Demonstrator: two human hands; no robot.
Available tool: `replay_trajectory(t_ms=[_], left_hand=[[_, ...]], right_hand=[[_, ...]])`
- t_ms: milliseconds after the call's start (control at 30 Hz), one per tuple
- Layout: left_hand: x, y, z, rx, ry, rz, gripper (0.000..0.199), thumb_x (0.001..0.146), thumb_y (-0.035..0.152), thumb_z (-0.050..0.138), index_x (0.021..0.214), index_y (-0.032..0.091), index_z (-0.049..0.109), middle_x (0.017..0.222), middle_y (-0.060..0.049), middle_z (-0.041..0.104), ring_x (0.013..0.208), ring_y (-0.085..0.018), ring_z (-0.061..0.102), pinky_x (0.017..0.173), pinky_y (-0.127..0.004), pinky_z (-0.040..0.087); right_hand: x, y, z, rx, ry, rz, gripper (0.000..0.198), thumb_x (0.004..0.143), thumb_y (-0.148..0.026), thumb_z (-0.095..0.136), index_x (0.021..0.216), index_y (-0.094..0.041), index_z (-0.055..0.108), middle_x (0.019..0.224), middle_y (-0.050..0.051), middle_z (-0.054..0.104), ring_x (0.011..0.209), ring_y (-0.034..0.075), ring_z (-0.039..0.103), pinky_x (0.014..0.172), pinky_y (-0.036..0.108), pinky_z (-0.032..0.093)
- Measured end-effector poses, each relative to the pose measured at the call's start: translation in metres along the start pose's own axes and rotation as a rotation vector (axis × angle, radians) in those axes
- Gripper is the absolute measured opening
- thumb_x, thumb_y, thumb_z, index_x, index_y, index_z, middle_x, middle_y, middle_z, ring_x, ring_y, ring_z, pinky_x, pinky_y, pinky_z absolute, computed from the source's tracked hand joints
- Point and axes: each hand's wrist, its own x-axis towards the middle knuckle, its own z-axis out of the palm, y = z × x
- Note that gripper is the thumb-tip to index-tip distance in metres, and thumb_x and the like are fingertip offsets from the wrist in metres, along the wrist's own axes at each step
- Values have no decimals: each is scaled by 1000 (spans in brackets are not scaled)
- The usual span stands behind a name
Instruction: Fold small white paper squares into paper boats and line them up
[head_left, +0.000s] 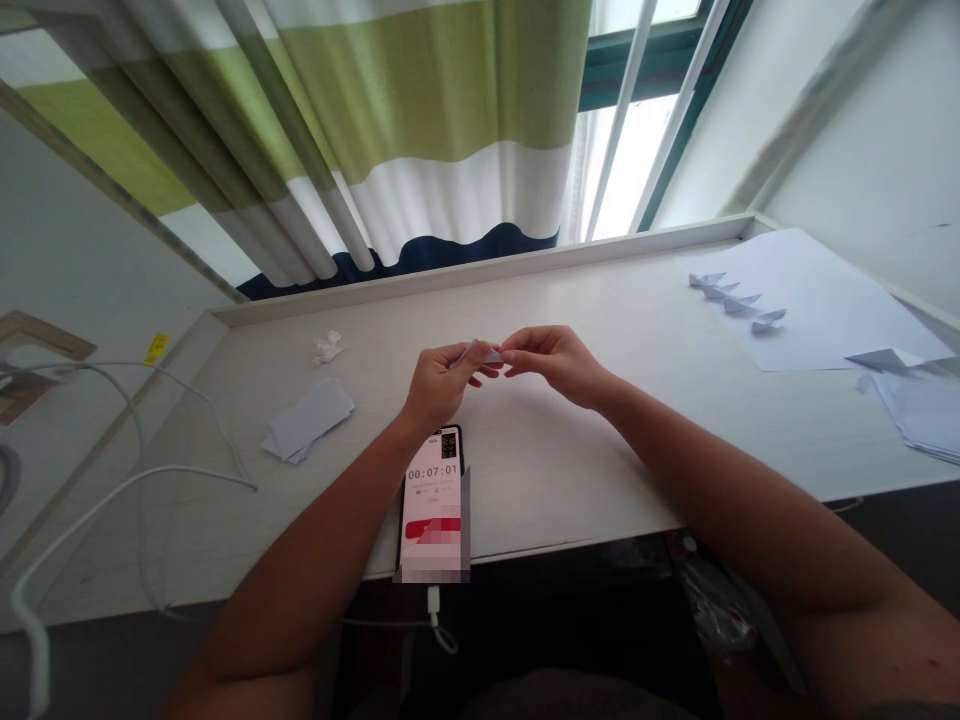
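Observation:
Between my two hands, above the middle of the white desk, is a small folded piece of paper (480, 354). My left hand (442, 380) pinches it between thumb and fingers. At its right end, the thumb and fingertips of my right hand (551, 358) close on the same paper. The fingers partly cover it, so its full folded shape is hidden. Several small folded paper pieces (739, 300) stand in a row on a large white sheet (795, 270) at the right.
A phone (433, 500) showing a timer lies at the front edge, a charging plug (433, 605) below it. Left are a stack of paper slips (309, 418), crumpled tissue (328, 347) and white cables (135, 480). More paper (919, 410) lies at the far right. A raised rim (480, 272) runs along the back.

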Motion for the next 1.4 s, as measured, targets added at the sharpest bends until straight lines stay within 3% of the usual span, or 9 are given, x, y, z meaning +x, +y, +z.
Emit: replay_trajectory(t_ms=[133, 300, 533, 800, 1000, 1100, 1300, 1400], left_hand=[[-1, 1, 0, 6, -2, 16, 50, 94, 68, 74, 98, 20, 88, 91, -10, 85, 81, -24, 80, 68, -34, 60], [-2, 3, 1, 5, -3, 34, 48, 94, 67, 74, 95, 21, 88, 88, -9, 84, 80, -22, 78, 67, -33, 59], [-1, 4, -2, 57, -23, 38, 48, 94, 66, 74, 88, 20, 88, 83, -9, 83, 77, -22, 76, 67, -34, 58], [1, 2, -6, 82, -105, 22, 40, 89, 59, 82, 86, 19, 84, 80, -8, 82, 76, -23, 79, 67, -33, 59], [6, -1, -9, -33, -57, 26, 47, 78, 54, 94, 103, 18, 76, 89, -5, 81, 75, -19, 78, 65, -28, 59], [6, -2, -8, -75, -32, 31, 49, 71, 49, 99, 100, 18, 75, 87, -4, 80, 74, -17, 76, 68, -29, 60], [4, 0, -3, -91, 41, -3, 38, 71, 43, 99, 86, 17, 76, 81, -3, 79, 73, -17, 74, 71, -31, 60], [4, 0, -3, -152, 30, -47, 38, 73, 41, 99, 92, 17, 75, 82, -3, 79, 75, -18, 76, 71, -30, 59]], right_hand=[[-1, -4, -2, 84, -43, 68, 33, 87, -52, 89, 91, -20, 82, 98, 6, 82, 96, 20, 77, 93, 41, 67], [-2, -5, -3, 79, -92, 98, 33, 84, -50, 92, 92, -19, 82, 97, 7, 84, 96, 21, 79, 92, 41, 66], [-2, -4, -4, -183, -88, -53, 35, 90, -54, 85, 91, -19, 83, 92, 6, 82, 89, 19, 74, 86, 38, 62], [-3, -4, -9, -248, -212, -44, 30, 92, -48, 82, 89, -19, 80, 89, 5, 79, 86, 19, 72, 83, 37, 59], [-2, -6, -11, -215, -174, -18, 30, 91, -47, 82, 90, -17, 79, 90, 6, 80, 86, 19, 73, 84, 37, 60], [-2, -8, -10, -253, -174, -16, 28, 90, -45, 81, 90, -18, 79, 89, 5, 79, 85, 19, 72, 84, 38, 60], [-4, -8, -6, -466, -89, -143, 23, 93, -41, 76, 86, -19, 74, 86, 5, 78, 81, 19, 71, 84, 39, 59], [-4, -6, -6, -518, -83, -133, 24, 99, -41, 68, 90, -19, 71, 82, 5, 77, 78, 19, 71, 78, 38, 57]])
